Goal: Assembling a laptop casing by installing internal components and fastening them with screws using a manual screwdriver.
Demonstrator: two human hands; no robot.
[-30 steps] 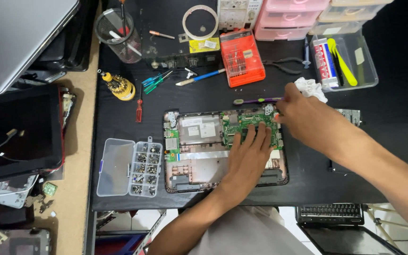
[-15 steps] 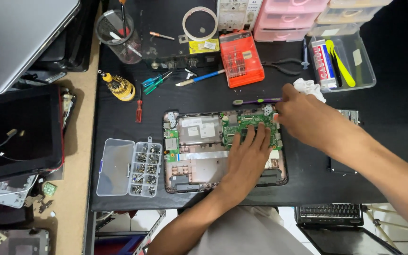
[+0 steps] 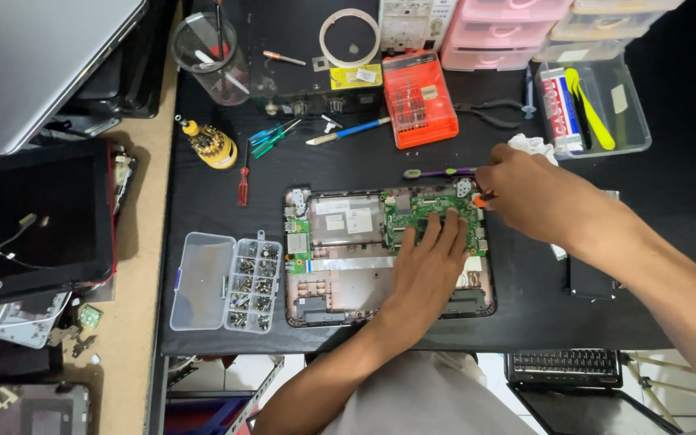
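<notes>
Head view: left hand flat on laptop base, right hand clamps tool at edge.

Bare hands and forearms
Left hand and right hand wear no gloves, sleeves, rings or watch.

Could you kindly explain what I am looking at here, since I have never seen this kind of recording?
The picture comes from a camera worn on a person's head, looking down at a black work mat. An opened laptop base lies there with its green circuit board exposed. The left hand rests flat on the board. The right hand grips a small orange-tipped tool at the board's upper right corner. Nearby lie a clear screw organiser, an orange bit case, a yellow screwdriver and a purple toothbrush.
</notes>
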